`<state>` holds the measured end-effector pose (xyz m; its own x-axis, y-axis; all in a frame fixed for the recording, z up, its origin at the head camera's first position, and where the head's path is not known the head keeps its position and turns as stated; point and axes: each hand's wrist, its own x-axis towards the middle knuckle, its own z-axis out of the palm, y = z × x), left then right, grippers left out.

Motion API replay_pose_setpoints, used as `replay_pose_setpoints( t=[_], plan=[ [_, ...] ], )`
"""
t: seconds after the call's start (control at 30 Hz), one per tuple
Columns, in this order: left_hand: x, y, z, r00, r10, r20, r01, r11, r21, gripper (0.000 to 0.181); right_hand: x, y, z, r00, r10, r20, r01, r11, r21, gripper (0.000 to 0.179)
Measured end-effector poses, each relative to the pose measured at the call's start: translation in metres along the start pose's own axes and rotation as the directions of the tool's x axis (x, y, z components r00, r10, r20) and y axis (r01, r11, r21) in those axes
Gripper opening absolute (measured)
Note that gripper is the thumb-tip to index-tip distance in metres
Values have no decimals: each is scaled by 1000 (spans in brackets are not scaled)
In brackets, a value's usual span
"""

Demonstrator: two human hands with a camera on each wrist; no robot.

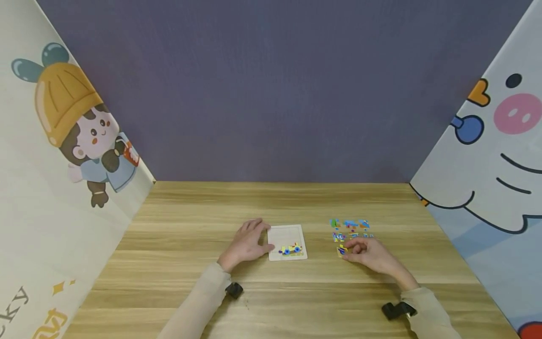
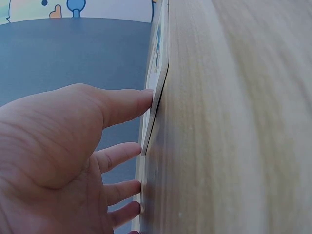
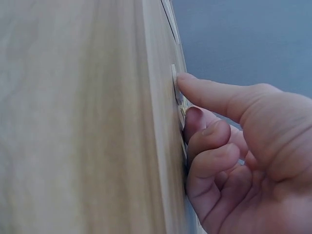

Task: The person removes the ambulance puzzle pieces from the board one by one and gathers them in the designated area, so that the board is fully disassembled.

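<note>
A square, pale puzzle board lies flat on the wooden table, with joined pieces forming part of a yellow vehicle with blue wheels along its lower side. My left hand rests at the board's left edge, thumb on the rim and fingers spread, as the left wrist view also shows. To the right, my right hand pinches a small puzzle piece in yellow and blue between thumb and index finger, low at the tabletop. In the right wrist view the piece shows edge-on under the thumb, other fingers curled.
Several loose colourful puzzle pieces lie in rows just beyond my right hand. A dark grey panel stands behind the table, and printed cartoon walls rise at left and right.
</note>
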<state>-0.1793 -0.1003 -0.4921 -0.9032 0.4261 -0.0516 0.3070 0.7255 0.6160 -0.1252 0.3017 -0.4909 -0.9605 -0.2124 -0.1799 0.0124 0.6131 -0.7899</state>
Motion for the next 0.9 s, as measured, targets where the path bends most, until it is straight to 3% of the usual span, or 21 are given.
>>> replay_pose_setpoints(
  t=[0.47,0.8,0.9],
  plan=[
    [0,-1,3,1000,14,-7,-14,1000,-15,59,3,-6,1,1000,14,-18,-14,1000,-15,39],
    [0,0,2,1000,-6,-3,6,1000,-5,60,13,-21,10,1000,-16,-10,16,1000,3,36],
    [0,0,2,1000,-11,-1,11,1000,-2,60,18,-28,17,998,-56,8,56,998,17,35]
  ],
)
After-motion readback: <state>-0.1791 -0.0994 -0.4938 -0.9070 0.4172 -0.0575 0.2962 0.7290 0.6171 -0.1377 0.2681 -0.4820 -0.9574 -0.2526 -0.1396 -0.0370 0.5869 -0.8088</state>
